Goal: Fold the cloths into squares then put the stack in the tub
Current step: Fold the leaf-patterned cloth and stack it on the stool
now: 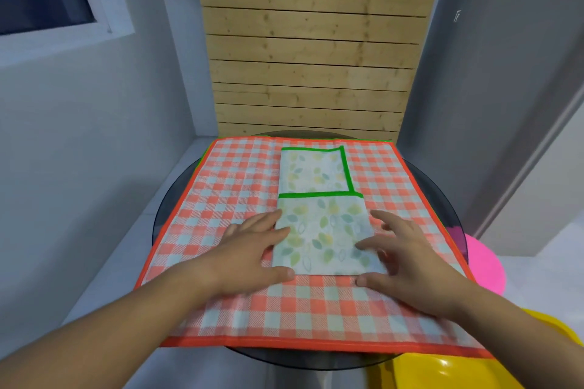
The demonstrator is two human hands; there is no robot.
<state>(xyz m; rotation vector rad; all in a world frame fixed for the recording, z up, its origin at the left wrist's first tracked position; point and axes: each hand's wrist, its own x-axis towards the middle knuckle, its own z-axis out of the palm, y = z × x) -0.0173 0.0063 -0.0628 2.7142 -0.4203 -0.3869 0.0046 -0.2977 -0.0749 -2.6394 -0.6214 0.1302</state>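
Left grip (pixel 252 249) and right grip (pixel 407 259) lie flat, fingers wide, on the leaf-print cloth (pixel 322 230). It could slide on the checked cloth (pixel 237 186), so the fold goes crooked.

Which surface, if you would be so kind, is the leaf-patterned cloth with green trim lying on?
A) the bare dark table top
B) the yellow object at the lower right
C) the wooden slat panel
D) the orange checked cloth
D: the leaf-patterned cloth lies flat on the orange checked cloth, whose checks show on every side of it.
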